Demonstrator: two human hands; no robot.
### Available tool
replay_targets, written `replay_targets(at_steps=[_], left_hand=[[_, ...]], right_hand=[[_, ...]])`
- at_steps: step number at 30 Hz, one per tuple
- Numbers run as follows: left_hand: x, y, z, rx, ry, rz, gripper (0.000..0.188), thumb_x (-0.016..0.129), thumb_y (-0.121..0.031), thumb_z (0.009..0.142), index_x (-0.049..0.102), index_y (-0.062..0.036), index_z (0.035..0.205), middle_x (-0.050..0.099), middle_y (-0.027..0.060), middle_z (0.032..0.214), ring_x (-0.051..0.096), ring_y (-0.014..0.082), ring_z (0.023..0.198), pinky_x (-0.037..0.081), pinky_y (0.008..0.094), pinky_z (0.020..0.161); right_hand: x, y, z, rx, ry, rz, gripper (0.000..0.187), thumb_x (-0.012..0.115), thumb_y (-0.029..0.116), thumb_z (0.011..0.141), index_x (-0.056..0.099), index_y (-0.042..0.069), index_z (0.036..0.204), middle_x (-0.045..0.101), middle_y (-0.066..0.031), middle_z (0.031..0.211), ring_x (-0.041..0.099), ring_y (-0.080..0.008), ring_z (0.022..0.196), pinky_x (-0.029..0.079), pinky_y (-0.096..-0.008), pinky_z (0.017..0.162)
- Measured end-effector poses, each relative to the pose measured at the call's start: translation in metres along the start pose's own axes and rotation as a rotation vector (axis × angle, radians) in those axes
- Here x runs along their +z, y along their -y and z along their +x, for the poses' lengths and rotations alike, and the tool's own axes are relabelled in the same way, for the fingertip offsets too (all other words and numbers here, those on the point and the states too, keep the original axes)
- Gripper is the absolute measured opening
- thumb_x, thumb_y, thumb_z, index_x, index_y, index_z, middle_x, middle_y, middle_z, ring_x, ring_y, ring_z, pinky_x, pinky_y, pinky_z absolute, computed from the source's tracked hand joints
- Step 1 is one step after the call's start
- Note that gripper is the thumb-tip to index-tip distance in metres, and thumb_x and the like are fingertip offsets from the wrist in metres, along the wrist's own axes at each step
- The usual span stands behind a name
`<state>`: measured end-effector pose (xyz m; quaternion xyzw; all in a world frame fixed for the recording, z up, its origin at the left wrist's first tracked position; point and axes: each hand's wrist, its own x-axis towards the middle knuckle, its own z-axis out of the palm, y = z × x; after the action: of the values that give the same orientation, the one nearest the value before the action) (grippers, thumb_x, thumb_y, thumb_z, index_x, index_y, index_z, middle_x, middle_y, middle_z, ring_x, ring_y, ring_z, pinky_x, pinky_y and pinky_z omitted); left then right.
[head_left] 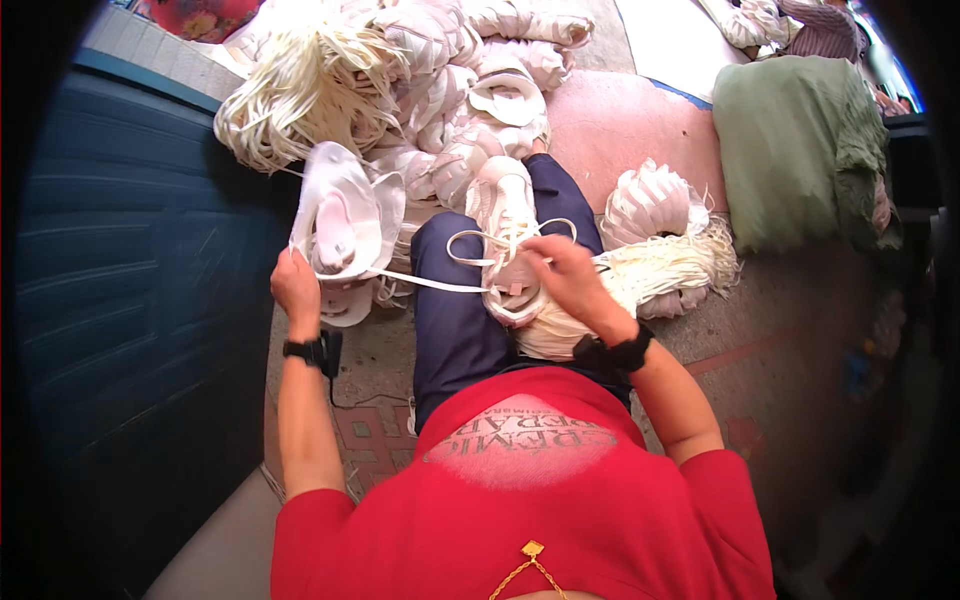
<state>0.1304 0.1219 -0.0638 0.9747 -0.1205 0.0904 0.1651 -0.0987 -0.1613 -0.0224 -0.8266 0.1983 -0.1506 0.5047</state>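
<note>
its grip closed on the edge of a soft white shoe upper (385, 215) with a pinkish inside, a person's left hand (296, 287) holds the piece just outside the left knee; the right hand (575, 278) is bent over a white low-cut lace-up shoe (500, 190), fingertips at the lacing, though whether that grip pinches a lace cannot be told. the shoe rests between thighs in navy trousers (455, 330), a flat white strip (430, 284) stretched from it to the held upper. lace loops stand out on both sides of the shoe, so its lacing looks nearly done; the held upper's lacing cannot be made out. farther out, a heap of bundled white uppers (430, 45), a loose hank of cream laces (290, 105) and a second cream hank (690, 262) by the right thigh suggest plenty is left.
</note>
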Motion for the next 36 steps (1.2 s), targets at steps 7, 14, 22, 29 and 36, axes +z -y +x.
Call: replay_targets(at_steps=[7, 14, 22, 29, 36], left_hand=[[-0.070, -0.077, -0.092, 0.380, -0.159, -0.104, 0.022, 0.052, -0.001, 0.074, 0.057, -0.0004, 0.096, 0.058, 0.0166, 0.086, 0.057, 0.0324, 0.076, 0.046, 0.0389, 0.064], [-0.092, -0.072, -0.105, 0.613, -0.076, -0.368, 0.016, 0.050, -0.010, 0.083, 0.057, 0.0004, 0.092, 0.060, 0.0134, 0.083, 0.058, 0.0267, 0.072, 0.047, 0.0341, 0.069], [0.014, -0.041, -0.076, -0.071, 0.505, -1.020, 0.024, 0.045, -0.020, 0.087, 0.057, 0.0001, 0.090, 0.059, 0.0093, 0.086, 0.055, 0.0189, 0.084, 0.041, 0.0277, 0.075], [-0.029, -0.065, -0.097, 0.057, 0.385, -0.816, 0.021, 0.043, -0.015, 0.085, 0.056, 0.0002, 0.092, 0.058, 0.0158, 0.085, 0.056, 0.0278, 0.083, 0.043, 0.0332, 0.074], [0.010, -0.044, -0.071, -0.339, 0.754, -1.178, 0.023, 0.046, -0.020, 0.086, 0.057, -0.0003, 0.089, 0.058, 0.0023, 0.092, 0.051, 0.0117, 0.087, 0.040, 0.0274, 0.076]], right_hand=[[0.103, 0.071, 0.003, 0.144, 0.462, 0.569, 0.043, 0.061, 0.027, 0.078, 0.050, -0.001, 0.108, 0.058, -0.0056, 0.090, 0.053, -0.0131, 0.081, 0.043, -0.0251, 0.070], [0.101, 0.085, 0.020, 0.436, 0.241, 0.889, 0.015, 0.055, 0.011, 0.071, 0.055, -0.003, 0.078, 0.052, -0.0034, 0.069, 0.048, -0.0115, 0.064, 0.042, -0.0280, 0.056], [0.031, 0.043, 0.003, 0.423, 0.461, 1.182, 0.027, 0.056, 0.005, 0.077, 0.051, 0.001, 0.103, 0.057, -0.0059, 0.096, 0.055, -0.0160, 0.088, 0.043, -0.0294, 0.078], [0.018, 0.029, 0.003, 0.486, 0.456, 1.231, 0.031, 0.058, 0.004, 0.076, 0.050, 0.002, 0.106, 0.057, -0.0061, 0.099, 0.055, -0.0173, 0.090, 0.043, -0.0317, 0.081], [0.022, 0.022, -0.008, 0.459, 0.515, 1.270, 0.037, 0.058, 0.004, 0.077, 0.047, 0.003, 0.112, 0.055, -0.0056, 0.103, 0.053, -0.0177, 0.096, 0.042, -0.0324, 0.083]])
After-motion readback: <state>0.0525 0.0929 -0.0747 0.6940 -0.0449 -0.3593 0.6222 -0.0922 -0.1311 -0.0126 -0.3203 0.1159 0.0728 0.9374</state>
